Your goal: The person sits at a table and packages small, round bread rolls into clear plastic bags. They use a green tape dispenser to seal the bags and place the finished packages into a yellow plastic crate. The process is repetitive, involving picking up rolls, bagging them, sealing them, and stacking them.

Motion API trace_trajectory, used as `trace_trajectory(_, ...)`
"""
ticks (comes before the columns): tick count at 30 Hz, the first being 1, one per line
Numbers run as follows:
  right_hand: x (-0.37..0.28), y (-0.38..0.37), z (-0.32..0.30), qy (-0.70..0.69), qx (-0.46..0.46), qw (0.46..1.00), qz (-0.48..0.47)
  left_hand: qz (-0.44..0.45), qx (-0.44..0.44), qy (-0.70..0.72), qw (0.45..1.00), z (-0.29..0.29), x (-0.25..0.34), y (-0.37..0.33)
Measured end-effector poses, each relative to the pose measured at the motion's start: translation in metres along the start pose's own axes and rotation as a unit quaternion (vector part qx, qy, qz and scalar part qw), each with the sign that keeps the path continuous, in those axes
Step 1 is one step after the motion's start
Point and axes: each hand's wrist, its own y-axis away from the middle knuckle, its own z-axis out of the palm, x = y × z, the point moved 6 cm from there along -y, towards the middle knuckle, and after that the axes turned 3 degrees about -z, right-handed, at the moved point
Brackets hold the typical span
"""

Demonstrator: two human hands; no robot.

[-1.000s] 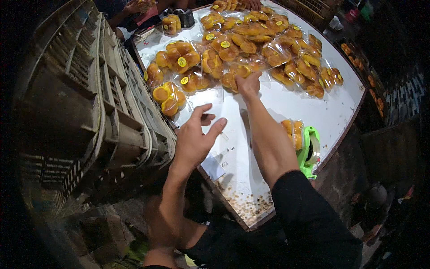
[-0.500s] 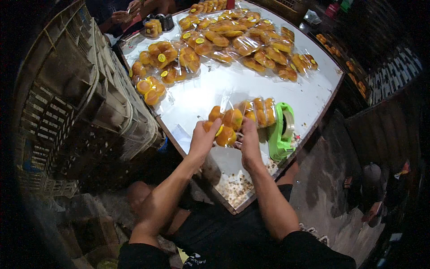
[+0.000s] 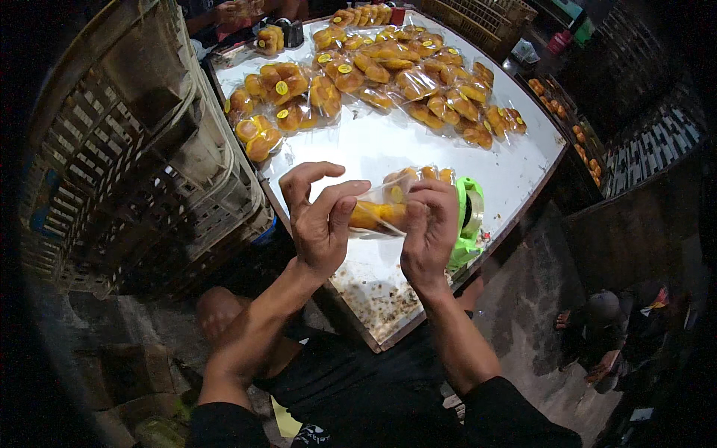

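Observation:
Between my hands is a clear plastic bag of golden bread rolls [image 3: 370, 215], turned so that the bread shows side-on. My left hand [image 3: 317, 216] is at its left end, fingers curved and apart, thumb and forefinger close to the plastic. My right hand [image 3: 432, 235] has its fingers and thumb closed on the bag's right part, where the film is stretched. Whether the bag rests on the table is hidden. Just behind it lie more bagged rolls [image 3: 429, 173], partly covered by my right hand. Beside that hand stands a green tape dispenser [image 3: 464, 243].
Many bagged breads [image 3: 396, 63] with yellow labels cover the far part of the white table [image 3: 373, 142]. Stacked plastic crates [image 3: 216, 149] rise along its left edge. Another person's hands [image 3: 239, 9] show at the far left; a person in a cap [image 3: 603, 308] is at lower right.
The bag of rolls has been turned from top-up to side-on. My left hand has loosened and lifted its fingers; my right hand has moved up onto the film. The view has shifted slightly.

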Motion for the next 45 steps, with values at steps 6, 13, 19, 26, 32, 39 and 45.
trace_trajectory(6, 0.005, 0.005, 0.005, -0.123, 0.034, 0.988, 0.081, -0.235, 0.017, 0.212, 0.949, -0.004, -0.034, 0.006)
trace_trajectory(13, -0.029, -0.012, 0.019, -0.322, -0.028, 0.939, 0.118, -0.352, -0.109, 0.207, 0.907, -0.005, -0.04, 0.0)
trace_trajectory(19, -0.022, -0.014, 0.027, -0.365, -0.077, 0.898, 0.235, -0.059, 0.034, 0.139, 0.988, -0.008, -0.013, 0.005)
trace_trajectory(26, -0.021, -0.002, 0.013, 0.028, -0.015, 0.999, -0.024, -0.454, -0.118, 0.374, 0.8, 0.033, -0.029, 0.013)
trace_trajectory(32, 0.001, 0.022, 0.026, 0.008, -0.161, 0.977, 0.138, -0.301, -0.089, 0.267, 0.911, 0.02, -0.013, 0.006)
trace_trajectory(39, -0.018, -0.002, 0.022, -0.003, -0.164, 0.987, -0.003, -0.312, -0.191, 0.414, 0.834, 0.028, -0.031, 0.005)
trace_trajectory(45, -0.029, -0.005, 0.024, 0.033, -0.195, 0.98, -0.016, -0.299, -0.141, 0.333, 0.883, 0.012, -0.035, 0.017)
